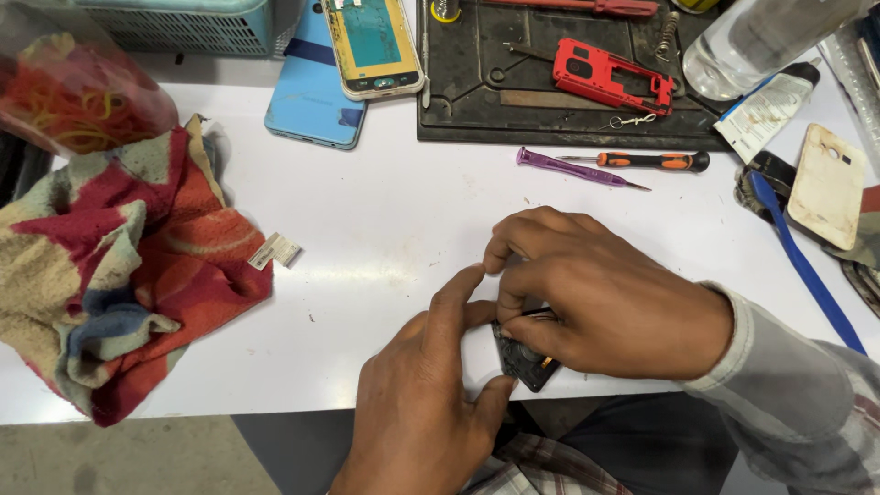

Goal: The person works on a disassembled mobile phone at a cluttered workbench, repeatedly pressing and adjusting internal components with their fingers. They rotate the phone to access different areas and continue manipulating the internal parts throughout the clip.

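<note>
From the head view, both hands meet at the near edge of the white desk [385,220]. The right hand [605,298] has its fingers curled tight around a small dark part [524,359], and the left hand [426,403] pinches the same part from the near side with thumb and forefinger. Farther off lie a purple tool [577,170], an orange screwdriver [651,161] and a black mat [559,78]; a patterned cloth [119,275] sits left.
</note>
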A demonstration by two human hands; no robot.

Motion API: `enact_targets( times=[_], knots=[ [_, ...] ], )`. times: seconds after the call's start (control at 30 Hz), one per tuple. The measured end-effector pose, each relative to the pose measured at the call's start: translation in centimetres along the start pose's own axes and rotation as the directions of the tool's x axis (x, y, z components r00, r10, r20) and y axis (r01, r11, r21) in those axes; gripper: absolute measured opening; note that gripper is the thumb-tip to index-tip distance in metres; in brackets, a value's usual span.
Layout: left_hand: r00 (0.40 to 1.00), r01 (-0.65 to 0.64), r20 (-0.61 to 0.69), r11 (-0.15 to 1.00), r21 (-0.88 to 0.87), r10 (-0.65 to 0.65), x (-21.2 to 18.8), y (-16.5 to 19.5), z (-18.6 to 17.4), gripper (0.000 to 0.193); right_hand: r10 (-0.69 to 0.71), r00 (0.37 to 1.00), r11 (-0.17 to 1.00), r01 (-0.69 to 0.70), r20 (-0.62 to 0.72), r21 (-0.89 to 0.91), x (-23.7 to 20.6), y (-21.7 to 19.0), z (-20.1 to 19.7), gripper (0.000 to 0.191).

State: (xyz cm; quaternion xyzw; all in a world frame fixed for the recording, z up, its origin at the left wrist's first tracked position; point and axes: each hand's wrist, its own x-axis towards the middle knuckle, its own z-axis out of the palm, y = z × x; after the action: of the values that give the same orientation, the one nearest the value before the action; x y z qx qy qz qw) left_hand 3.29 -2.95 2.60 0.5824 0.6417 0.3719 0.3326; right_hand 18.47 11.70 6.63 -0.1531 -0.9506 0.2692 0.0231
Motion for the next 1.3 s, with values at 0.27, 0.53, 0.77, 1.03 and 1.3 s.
enact_targets(
  times=[0.27, 0.53, 0.77, 1.03, 1.3],
  knots=[
    [0.991, 0.122, 0.055, 0.993, -0.007, -0.121, -0.1, 0.1, 0.1, 0.099, 0.111, 0.993, 0.990, -0.107, 0.044, -0.095, 1.1, -0.7, -0.6, 0.022],
    [0.998, 0.066, 0.012, 0.997, -0.042, -0.066, -0.2, -0.2, 0.3, 0.098, 0.152, 0.980, 0.984, -0.138, 0.127, -0.110, 1.6, -0.3, -0.9, 0.023],
    [0.997, 0.075, 0.003, 0.997, -0.037, -0.075, -0.2, 0.0, 0.3, 0.095, 0.028, 0.992, 0.997, -0.020, 0.121, -0.074, 1.8, 0.3, -1.1, 0.022],
    [0.995, 0.101, 0.002, 0.995, 0.009, -0.101, 0.0, 0.9, 0.4, 0.094, -0.081, 0.997, 0.995, 0.081, 0.013, -0.056, 0.5, 1.4, -0.5, 0.024],
    [0.996, 0.090, -0.030, 0.996, 0.027, -0.089, 0.1, 1.5, 0.1, 0.097, 0.014, 0.994, 0.999, -0.019, 0.108, 0.041, 0.9, 1.5, -1.0, 0.020]
  ],
)
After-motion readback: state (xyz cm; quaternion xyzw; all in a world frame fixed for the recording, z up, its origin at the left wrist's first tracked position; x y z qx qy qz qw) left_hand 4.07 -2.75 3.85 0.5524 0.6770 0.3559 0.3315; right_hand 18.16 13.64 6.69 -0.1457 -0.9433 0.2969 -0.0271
